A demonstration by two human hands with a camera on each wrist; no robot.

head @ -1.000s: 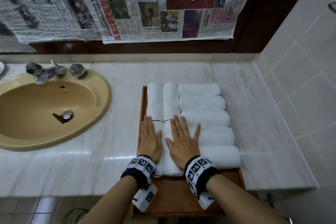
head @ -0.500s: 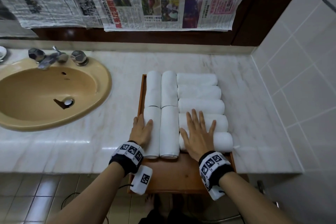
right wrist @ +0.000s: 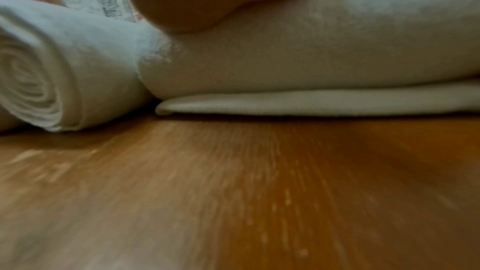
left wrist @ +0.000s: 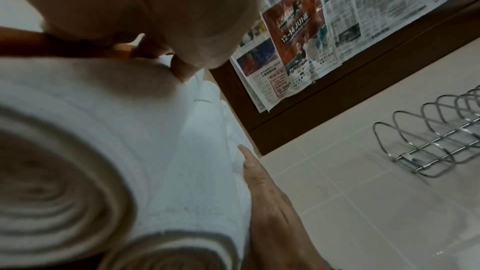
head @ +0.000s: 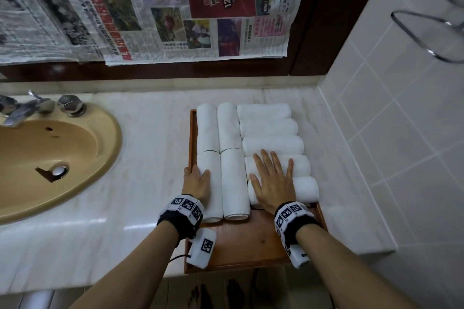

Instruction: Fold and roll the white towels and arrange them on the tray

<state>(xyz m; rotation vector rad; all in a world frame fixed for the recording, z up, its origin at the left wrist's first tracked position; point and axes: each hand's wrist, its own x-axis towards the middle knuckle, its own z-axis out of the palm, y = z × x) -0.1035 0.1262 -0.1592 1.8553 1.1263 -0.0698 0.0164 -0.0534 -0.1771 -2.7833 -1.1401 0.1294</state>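
sink [head: 50, 153] lying well left on the surface [head: 150, 158] | left hand [head: 195, 183] resting flat, fingers straight, at tray [head: 238, 246] left rim beside towels [head: 234, 180] | right hand [head: 272, 183] pressing flat, fingers spread, on right-hand rolls | bare tray floor showing behind both wrists

Support surface: white marble counter [head: 150, 158], running left to right below a dark wood panel. Set into its left part: a tan oval basin [head: 50, 158], with a chrome tap [head: 22, 110] mounted at the basin's far rim. Laid directly on its right part: a wooden tray [head: 241, 241], its near edge projecting past the counter's near edge. The tray's far portion is filled with white rolled towels [head: 270, 128]; its near portion is bare wood.
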